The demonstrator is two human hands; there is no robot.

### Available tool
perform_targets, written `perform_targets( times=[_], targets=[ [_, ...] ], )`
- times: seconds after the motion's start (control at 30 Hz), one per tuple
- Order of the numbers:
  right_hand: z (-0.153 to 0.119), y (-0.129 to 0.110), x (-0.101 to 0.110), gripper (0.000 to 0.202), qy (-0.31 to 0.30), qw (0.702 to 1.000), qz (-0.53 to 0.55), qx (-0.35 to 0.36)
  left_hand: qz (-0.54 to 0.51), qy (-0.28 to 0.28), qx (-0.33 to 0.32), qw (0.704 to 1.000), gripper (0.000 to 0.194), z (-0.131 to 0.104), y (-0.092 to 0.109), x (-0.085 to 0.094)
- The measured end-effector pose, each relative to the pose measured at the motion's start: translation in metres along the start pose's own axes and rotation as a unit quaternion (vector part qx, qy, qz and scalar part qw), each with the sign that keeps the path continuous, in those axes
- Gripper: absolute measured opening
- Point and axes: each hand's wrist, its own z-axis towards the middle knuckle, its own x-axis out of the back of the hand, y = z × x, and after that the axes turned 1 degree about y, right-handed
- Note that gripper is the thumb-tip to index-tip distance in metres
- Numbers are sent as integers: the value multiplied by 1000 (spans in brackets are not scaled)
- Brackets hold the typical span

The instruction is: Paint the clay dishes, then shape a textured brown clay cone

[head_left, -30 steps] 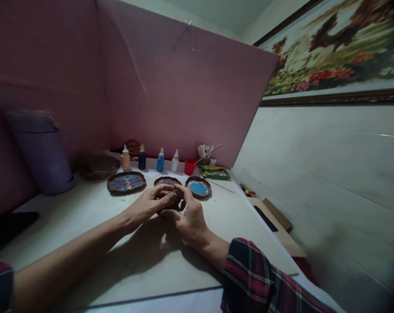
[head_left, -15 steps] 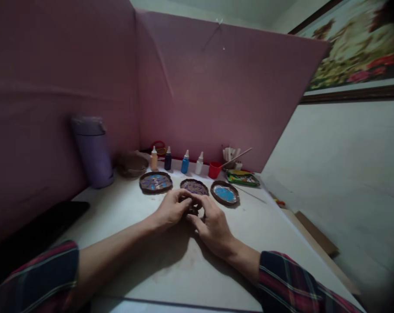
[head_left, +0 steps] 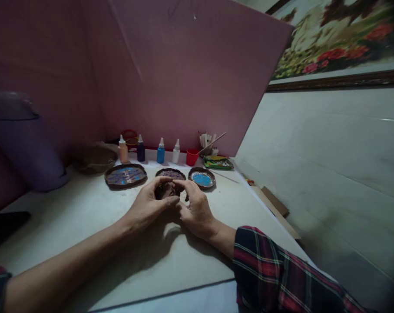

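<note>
A lump of dark brown clay [head_left: 167, 191] is held between my two hands, a little above the white table [head_left: 118, 265]. My left hand [head_left: 151, 200] curves around its left side, thumb across the near face. On the other side, my right hand [head_left: 195, 206] grips the clay with its fingertips. Just beyond the hands lie three flat brown dishes with raised wavy rims: one streaked blue and purple [head_left: 125, 176], a purple-flecked one [head_left: 170, 173] partly covered by my hands, and one with a blue painted middle [head_left: 202, 178].
Behind the dishes stand paint bottles in peach [head_left: 123, 151], dark [head_left: 140, 150], blue [head_left: 160, 152] and white [head_left: 176, 153]. A red cup [head_left: 192, 158], a green packet [head_left: 218, 162] and a thin stick [head_left: 224, 176] are at the right. A purple tumbler [head_left: 27, 148] and a brown bag [head_left: 94, 157] are left.
My view has turned to the right, so the table things sit further left. My hands have opened around the clay, and more of the lump shows between them.
</note>
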Motion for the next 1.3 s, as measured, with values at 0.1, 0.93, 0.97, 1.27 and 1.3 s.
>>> perform_targets(
  times=[0.1,0.93,0.97,1.27,1.3],
  targets=[
    [-1,-1,1,48,13,1000,2,-9,-32,8,14,999,56,-1,-1,0],
    [-6,-8,-1,22,11,992,101,-70,-61,32,65,996,27,-1,8,4],
    [-6,-7,-1,23,21,991,108,-79,-66,22,69,995,30,-1,7,4],
    [-5,-10,1,15,64,996,62,-9,25,-31,50,998,51,1,7,11],
    [-5,-11,2,15,58,996,62,16,42,-30,46,998,53,0,7,10]
  ],
)
